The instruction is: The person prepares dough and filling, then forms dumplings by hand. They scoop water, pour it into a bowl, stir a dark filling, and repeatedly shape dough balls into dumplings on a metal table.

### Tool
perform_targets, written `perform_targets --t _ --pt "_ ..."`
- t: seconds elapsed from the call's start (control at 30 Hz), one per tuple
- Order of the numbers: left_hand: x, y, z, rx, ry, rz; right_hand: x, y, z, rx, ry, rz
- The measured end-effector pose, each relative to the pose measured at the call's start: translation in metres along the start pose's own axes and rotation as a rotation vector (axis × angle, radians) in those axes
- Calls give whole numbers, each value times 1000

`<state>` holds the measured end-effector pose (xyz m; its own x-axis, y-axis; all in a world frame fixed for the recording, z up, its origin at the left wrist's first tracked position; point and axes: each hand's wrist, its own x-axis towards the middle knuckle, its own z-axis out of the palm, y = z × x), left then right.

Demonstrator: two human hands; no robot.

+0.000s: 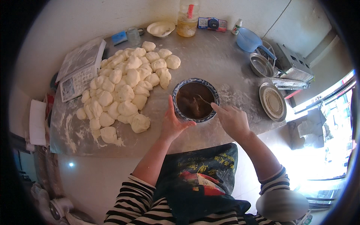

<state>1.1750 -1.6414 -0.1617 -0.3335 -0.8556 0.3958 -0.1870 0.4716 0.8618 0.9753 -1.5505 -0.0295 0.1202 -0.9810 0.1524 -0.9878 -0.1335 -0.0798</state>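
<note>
A blue-and-white patterned bowl [196, 80] stands on the metal worktable, filled with dark brown liquid or thin paste [187, 97]. My left hand [173, 123] cups the bowl's near left side, fingers along the left and thumb by the near rim. In my right hand [234, 121] is the handle of a thin metal spoon [206, 102]; its far end dips into the brown contents, so its head is hidden. Left of the bowl lies a large heap of pale dough balls [126, 92], piled close together.
A white digital scale [81, 63] borders the dough. Along the wall stand a glass jar [133, 36], a white dish [161, 29] and a plastic bottle of yellow liquid [187, 26]. To the right are a blue dipper [247, 40], a metal bowl [261, 65] and metal plates [272, 101].
</note>
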Motion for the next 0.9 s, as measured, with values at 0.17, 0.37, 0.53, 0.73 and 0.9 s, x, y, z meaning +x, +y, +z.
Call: perform_targets --t 0.17,0.37,0.53,0.73,0.9 --pt "0 0 0 -16 -6 -17 25 -6 28 -60 -100 -39" --pt "0 3 -3 0 -31 -87 14 -11 39 -92 -245 -83" --pt "0 3 -3 34 -32 -116 2 -20 15 -44 -249 -49" --pt "-1 1 -1 -33 -20 -66 11 -11 7 -61 -104 -34" --pt "0 1 -1 -50 -15 -55 29 -10 45 -67 -56 -65"
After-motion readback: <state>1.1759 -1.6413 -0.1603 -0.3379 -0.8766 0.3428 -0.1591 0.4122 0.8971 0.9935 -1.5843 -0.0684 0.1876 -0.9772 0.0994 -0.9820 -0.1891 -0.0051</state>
